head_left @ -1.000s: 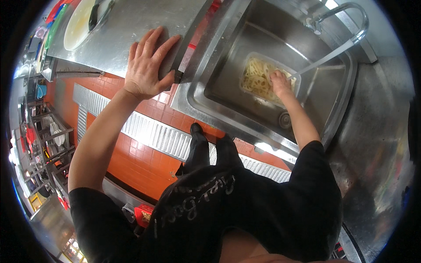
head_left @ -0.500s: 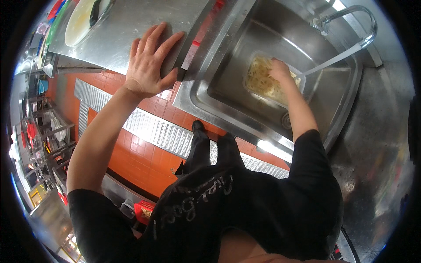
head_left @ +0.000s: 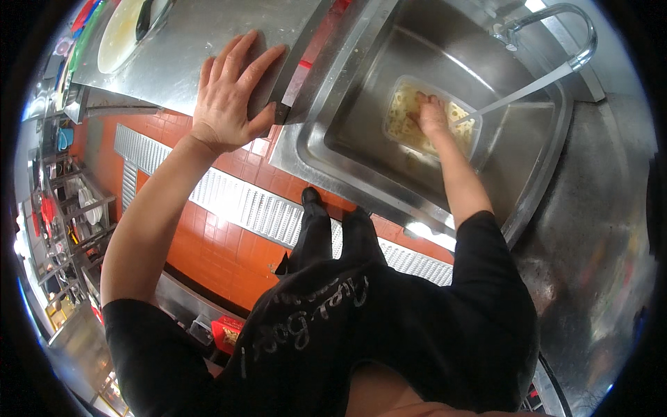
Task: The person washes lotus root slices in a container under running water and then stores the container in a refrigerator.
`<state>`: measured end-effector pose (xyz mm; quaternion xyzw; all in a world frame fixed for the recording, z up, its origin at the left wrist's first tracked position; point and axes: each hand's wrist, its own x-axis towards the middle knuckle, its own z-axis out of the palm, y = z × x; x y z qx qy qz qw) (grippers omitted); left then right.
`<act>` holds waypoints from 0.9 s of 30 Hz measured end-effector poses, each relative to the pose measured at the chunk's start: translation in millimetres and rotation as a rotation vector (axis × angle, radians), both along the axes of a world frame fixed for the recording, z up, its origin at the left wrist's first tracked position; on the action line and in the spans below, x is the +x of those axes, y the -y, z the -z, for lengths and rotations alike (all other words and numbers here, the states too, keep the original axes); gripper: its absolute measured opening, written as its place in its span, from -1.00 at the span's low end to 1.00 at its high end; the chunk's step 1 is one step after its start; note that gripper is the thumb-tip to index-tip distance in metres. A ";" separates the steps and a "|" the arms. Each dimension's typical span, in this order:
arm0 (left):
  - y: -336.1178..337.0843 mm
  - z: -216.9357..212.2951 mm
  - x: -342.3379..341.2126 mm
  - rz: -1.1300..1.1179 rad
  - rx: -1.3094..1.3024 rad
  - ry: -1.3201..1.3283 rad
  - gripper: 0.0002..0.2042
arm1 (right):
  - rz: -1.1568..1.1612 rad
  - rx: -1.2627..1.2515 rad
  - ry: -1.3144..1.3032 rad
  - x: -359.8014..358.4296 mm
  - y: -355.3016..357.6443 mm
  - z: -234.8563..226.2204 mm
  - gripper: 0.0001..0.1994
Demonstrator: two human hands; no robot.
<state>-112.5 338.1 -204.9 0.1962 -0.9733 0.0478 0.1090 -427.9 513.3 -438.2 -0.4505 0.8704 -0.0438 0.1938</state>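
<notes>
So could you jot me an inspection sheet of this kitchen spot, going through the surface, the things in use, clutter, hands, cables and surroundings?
Surface: steel counter beside a steel sink.
Job's things: clear tub of pale, ring-shaped food pieces in the sink; water runs from the faucet into it.
Clutter: knife at the counter's edge by the thumb; pale plate at the far corner.
Hands: left hand flat on the counter, fingers spread, holding nothing; right hand down in the tub among the food.
Cables: nothing seen.
Surroundings: orange tiled floor with a metal drain grate; shelving far left.
</notes>
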 end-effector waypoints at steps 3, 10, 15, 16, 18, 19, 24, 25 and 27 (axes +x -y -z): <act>-0.5 -1.1 0.8 0.015 0.014 -0.025 -0.32 | 0.051 -0.066 0.059 4.1 13.4 4.6 -0.51; 0.7 3.8 3.3 -0.003 -0.002 -0.016 -0.31 | 0.471 -0.323 0.786 -24.8 -5.5 25.0 -0.58; -0.7 2.8 2.3 -0.009 0.045 -0.053 -0.35 | 0.462 -0.407 0.658 -15.1 -2.1 18.5 -0.62; -0.2 2.2 2.9 -0.007 0.038 -0.051 -0.37 | 0.334 -0.393 0.495 -8.7 0.0 14.7 -0.63; -0.1 1.9 2.4 0.000 0.041 -0.050 -0.37 | 0.183 -0.200 0.336 -10.9 0.8 2.1 -0.64; -0.1 2.0 1.7 0.004 0.045 -0.051 -0.37 | 0.153 -0.244 0.285 -19.5 -6.6 5.1 -0.62; -0.2 1.6 2.5 0.029 0.027 -0.057 -0.36 | 0.127 -0.145 -0.048 -58.3 -71.5 34.2 -0.51; 0.4 0.0 0.0 0.041 0.029 -0.062 -0.36 | 0.030 -0.157 -0.154 -56.6 -95.1 50.1 -0.50; 0.9 -1.7 0.7 0.029 0.023 -0.053 -0.36 | -0.102 -0.077 -0.172 -50.8 -104.3 46.9 -0.47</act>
